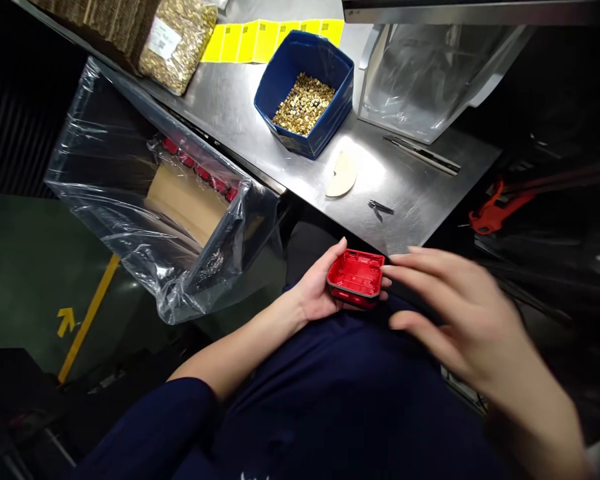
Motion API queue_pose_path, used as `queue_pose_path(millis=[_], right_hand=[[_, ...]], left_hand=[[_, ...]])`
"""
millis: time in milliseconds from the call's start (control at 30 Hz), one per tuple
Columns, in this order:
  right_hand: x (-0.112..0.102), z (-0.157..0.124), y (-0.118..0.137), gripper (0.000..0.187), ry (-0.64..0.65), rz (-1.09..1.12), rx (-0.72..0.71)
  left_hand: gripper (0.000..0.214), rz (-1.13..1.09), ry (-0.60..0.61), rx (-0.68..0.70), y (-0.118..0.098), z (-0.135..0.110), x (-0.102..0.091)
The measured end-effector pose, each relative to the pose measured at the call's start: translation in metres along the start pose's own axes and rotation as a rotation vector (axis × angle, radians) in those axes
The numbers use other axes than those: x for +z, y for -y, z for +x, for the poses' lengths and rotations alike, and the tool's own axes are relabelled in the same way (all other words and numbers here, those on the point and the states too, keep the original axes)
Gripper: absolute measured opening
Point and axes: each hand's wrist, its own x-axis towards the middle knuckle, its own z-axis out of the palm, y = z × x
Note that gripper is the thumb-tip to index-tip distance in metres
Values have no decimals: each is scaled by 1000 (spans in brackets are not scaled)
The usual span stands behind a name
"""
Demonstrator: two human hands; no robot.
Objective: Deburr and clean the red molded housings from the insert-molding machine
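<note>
Red case [356,275] near frame centre, hollow side up, long axis unclear, clasped in left grip [317,290], right grip [467,313] spread.

Glare on steel table [405,203], dim floor [25,260] — right hand [463,310] blurred

Over the steel bench [295,177], we have open air between our right hand [465,310] and the blue bin [336,121], with a cream half-disc [344,177] and small clippers [381,207] lying low. The bin admits us from above; its walls bar sideways entry. A plastic-lined box [230,250] blocks our left.
</note>
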Motion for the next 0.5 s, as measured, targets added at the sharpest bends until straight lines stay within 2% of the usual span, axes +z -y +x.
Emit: queue_pose_path(millis=[100, 200, 233, 300, 333, 400, 433, 500], right_hand=[[22, 8, -7, 39, 118, -81, -133], [35, 8, -13, 17, 83, 22, -128], [37, 7, -13, 15, 43, 87, -78], [37, 4, -11, 13, -56, 238, 102], [37, 2, -8, 11, -97, 316, 209], [38, -1, 0, 10, -142, 452, 389], [40, -3, 5, 11, -152, 497, 443], [43, -7, 14, 15, -127, 550, 480]], left_hand=[[60, 77, -118, 61, 1, 0, 7], [74, 263, -205, 69, 2, -3, 11], [76, 356, -243, 119, 2, -5, 12], [74, 565, -289, 312, 4, -9, 15], [75, 676, -263, 424, 6, -12, 17], [95, 894, -141, 580, 10, -18, 20], [106, 986, -88, 621, 13, -20, 21], [115, 1120, -87, 673, 17, -24, 23]])
